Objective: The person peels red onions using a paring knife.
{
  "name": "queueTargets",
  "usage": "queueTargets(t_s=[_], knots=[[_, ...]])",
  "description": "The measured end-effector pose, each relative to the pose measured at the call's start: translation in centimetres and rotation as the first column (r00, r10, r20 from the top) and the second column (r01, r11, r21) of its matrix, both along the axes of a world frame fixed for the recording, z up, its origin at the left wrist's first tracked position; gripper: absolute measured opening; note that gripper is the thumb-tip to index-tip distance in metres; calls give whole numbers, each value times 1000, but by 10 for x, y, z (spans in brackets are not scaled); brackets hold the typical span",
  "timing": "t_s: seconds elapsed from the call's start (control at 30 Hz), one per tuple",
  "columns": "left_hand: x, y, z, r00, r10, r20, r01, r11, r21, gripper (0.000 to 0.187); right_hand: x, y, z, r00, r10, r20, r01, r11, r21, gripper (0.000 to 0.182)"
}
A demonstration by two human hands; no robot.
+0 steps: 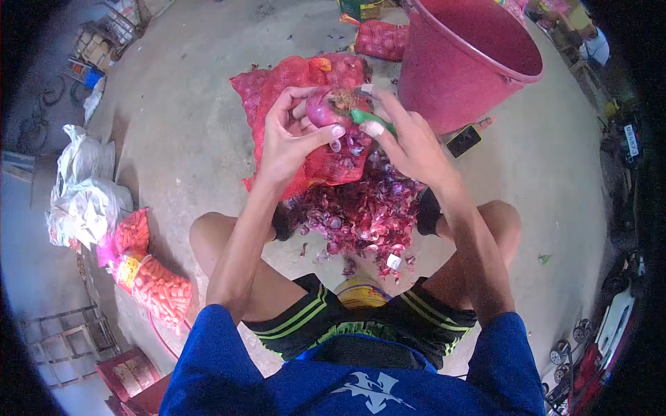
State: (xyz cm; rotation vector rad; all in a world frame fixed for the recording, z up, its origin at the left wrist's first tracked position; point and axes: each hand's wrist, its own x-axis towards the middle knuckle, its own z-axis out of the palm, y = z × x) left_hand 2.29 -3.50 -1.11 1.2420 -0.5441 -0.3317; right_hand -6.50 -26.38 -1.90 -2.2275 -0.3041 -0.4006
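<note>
A red onion (320, 111) is gripped in my left hand (285, 142), its brown, stringy root end facing my right side. My right hand (417, 145) is closed around a small green-handled knife (363, 118) held against the onion. The blade is hidden from me. Below both hands lie red mesh sacks (305, 161) filled with onions. Loose purple onion skins (361, 215) are heaped on the floor between my feet.
A large maroon tub (444, 83) stands at the front right, with a phone (464, 141) on the floor by its base. Another onion sack (381, 40) lies beside the tub. White sacks (90, 201) and a bag of carrots (161, 286) are at the left.
</note>
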Motion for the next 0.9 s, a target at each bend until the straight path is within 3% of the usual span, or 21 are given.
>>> queueTargets(t_s=[0.07, 0.17, 0.27, 0.33, 0.37, 0.43, 0.47, 0.53, 0.57, 0.67, 0.73, 0.9], knots=[[0, -2, 3, 1000, 25, -3, -25, 1000, -13, 67, -1, -1, -1, 999, -35, -14, 34, 997, -62, 63], [4, 4, 10, 993, -76, -95, 80, 996, 40, 62, -3, -3, 7, 999, -11, -50, 10, 1000, -21, 62], [0, 4, 11, 996, -89, -5, 89, 995, 52, 57, 1, -5, 6, 999, 25, -32, -25, 1000, -13, 60], [-9, -4, 15, 957, 125, 263, -159, 981, 112, 56, -2, -1, 3, 1000, 6, -22, -6, 1000, -15, 59], [-5, 0, 11, 956, 121, 267, -156, 982, 111, 56, -2, 0, 2, 1000, -11, -12, 11, 1000, -22, 58], [9, 13, 1, 996, -81, -29, 83, 993, 79, 57, 2, -1, 3, 1000, 3, -8, -2, 1000, 25, 57], [8, 13, 7, 997, -77, -25, 79, 994, 79, 57, 4, 0, 3, 1000, 20, -16, -19, 997, 75, 55], [8, 12, 18, 959, -42, 281, -23, 974, 227, 58, 6, 1, 2, 1000, 7, 8, -7, 999, 40, 54], [6, 9, 22, 958, -47, 281, -19, 974, 228, 58, 6, 1, 1, 999, -13, 29, 13, 1000, 4, 53], [2, 7, 19, 966, 59, 251, -109, 976, 190, 57, 11, 8, -2, 996, -8, 84, 1, 996, 87, 53], [9, 15, 7, 982, -105, -156, 111, 993, 28, 57, 11, 6, 2, 998, -2, 59, -2, 997, 83, 53], [8, 16, 16, 995, -99, -15, 99, 992, 81, 55, 7, 6, 15, 999, 40, -13, -39, 999, 37, 54]])
